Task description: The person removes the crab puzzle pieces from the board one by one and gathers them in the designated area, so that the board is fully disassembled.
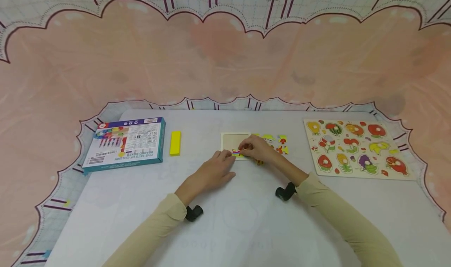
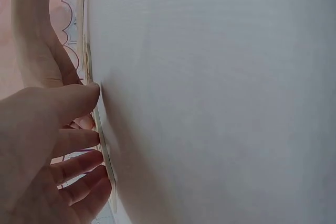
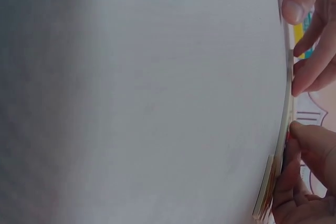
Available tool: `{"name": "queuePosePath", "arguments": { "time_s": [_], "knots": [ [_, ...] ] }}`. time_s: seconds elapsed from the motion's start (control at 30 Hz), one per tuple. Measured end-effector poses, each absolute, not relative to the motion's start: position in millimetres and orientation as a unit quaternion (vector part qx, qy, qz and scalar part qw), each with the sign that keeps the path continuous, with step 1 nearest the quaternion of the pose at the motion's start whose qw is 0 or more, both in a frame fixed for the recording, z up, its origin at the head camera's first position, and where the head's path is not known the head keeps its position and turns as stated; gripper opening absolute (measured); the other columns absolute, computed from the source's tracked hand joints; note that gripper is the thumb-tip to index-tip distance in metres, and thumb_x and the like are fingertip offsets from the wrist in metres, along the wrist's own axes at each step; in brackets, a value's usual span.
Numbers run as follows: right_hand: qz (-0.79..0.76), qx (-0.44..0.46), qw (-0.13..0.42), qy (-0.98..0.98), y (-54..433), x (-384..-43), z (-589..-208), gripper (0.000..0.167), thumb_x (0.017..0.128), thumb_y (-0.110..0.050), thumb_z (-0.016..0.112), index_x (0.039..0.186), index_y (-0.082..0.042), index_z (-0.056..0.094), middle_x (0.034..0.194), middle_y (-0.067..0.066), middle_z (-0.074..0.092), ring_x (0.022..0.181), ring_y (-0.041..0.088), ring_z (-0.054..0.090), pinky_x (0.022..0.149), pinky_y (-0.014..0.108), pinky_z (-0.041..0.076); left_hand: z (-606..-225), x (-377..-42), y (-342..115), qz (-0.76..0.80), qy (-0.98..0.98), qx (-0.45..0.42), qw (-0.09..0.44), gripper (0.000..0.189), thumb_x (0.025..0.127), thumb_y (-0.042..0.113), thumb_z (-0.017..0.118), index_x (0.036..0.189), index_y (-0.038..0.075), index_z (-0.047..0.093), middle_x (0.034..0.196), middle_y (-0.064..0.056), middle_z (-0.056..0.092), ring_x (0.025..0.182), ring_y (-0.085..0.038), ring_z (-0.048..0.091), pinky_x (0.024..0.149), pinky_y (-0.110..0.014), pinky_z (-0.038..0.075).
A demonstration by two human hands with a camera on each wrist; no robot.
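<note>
A small square puzzle tray [image 1: 225, 141] with a pale frame lies mid-table, much of its inside bare. My right hand [image 1: 260, 148] is over its right side, thumb and fingertips pinching a colourful puzzle piece [image 1: 236, 152] at the tray's lower part. Fingers partly cover that piece. At the tray's lower left corner, my left hand [image 1: 215, 170] rests its fairly straight fingertips on the frame edge, thumb apart. In the left wrist view the left fingers [image 2: 79, 163] touch the thin board edge. More puzzle pieces [image 1: 282, 139] lie right of the tray, some behind the right hand.
A yellow block [image 1: 175, 143] stands left of the tray. Farther left lies a blue and white box [image 1: 127, 143] with printed text. A fruit puzzle board [image 1: 359, 149] lies at the right. The white table [image 1: 232, 228] has a patterned cloth backdrop [image 1: 211, 63] behind it.
</note>
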State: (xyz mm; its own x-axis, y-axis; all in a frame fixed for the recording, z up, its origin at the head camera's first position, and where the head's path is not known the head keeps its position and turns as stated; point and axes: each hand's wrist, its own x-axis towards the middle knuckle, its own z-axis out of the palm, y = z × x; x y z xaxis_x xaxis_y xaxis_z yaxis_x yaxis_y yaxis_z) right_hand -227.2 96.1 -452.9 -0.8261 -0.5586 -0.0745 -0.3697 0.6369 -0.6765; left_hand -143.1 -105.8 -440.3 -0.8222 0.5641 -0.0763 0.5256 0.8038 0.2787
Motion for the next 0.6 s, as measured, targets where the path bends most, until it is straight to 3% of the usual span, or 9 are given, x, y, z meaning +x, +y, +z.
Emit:
{"name": "queuePosePath", "arguments": {
  "time_s": [0.33,0.6],
  "knots": [
    [-0.326,-0.241,0.154,0.901,91.8,-223.8,-450.4,0.017,0.090,-0.017,0.069,0.102,-0.005,0.069,0.102,0.010,0.058,0.084,0.017,0.050,0.072,0.021,0.042,-441.1,-141.2,-110.3,0.129,0.946,0.280,0.097,0.054,0.096,0.035,0.059,0.142,0.010,0.047,0.148,-0.015,0.037,0.137,-0.030,0.035,0.106,-0.042,0.046],
    [-0.314,-0.253,0.152,0.903,90.7,-224.3,-449.4,0.018,0.090,-0.016,0.068,0.102,-0.003,0.067,0.099,0.011,0.057,0.084,0.017,0.049,0.073,0.023,0.042,-440.3,-141.3,-115.4,0.102,0.944,0.291,0.117,0.061,0.099,0.040,0.051,0.150,0.011,0.036,0.160,-0.013,0.025,0.146,-0.032,0.025,0.112,-0.043,0.041]
  ]
}}
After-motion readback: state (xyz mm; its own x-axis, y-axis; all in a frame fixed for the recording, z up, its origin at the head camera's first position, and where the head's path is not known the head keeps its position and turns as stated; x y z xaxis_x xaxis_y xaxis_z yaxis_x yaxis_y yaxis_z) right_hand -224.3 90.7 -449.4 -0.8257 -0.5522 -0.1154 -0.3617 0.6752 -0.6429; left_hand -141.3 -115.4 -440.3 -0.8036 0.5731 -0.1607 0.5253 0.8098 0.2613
